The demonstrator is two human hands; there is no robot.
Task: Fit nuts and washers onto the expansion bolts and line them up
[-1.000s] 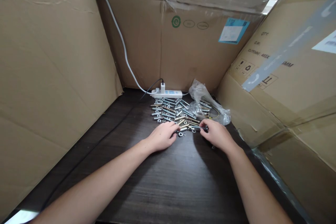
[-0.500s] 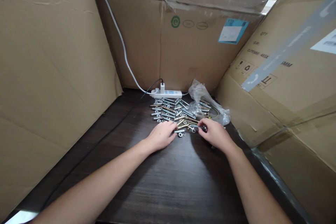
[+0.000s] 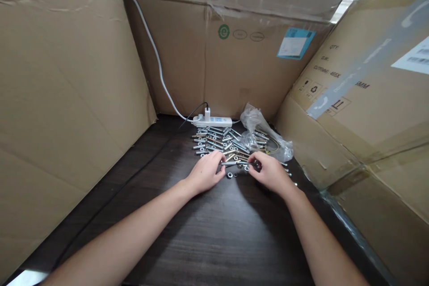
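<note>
Between my hands, near the front edge of a spread of metal parts, is a silver rod-like piece (image 3: 229,163). My left hand (image 3: 208,170) pinches its left end between thumb and fingers. My right hand (image 3: 266,170) is closed at the right of the same pieces, on something small and dark that its fingers partly hide. Behind the hands, several silver and brass-coloured bolts and sleeves (image 3: 214,144) lie in rough rows with nuts and washers among them. A loose nut (image 3: 229,175) and a small ring (image 3: 235,175) lie just in front.
A white power strip (image 3: 217,121) with a plugged-in adapter stands behind the parts. A clear plastic bag (image 3: 256,120) lies at the back right. A black cable (image 3: 134,173) crosses the dark table (image 3: 201,237) at left. Cardboard boxes (image 3: 174,53) wall three sides.
My left hand now holds the silver piece up off the table. My right hand has shifted slightly left, towards it. Small parts at the right, formerly covered by my right hand, now show.
</note>
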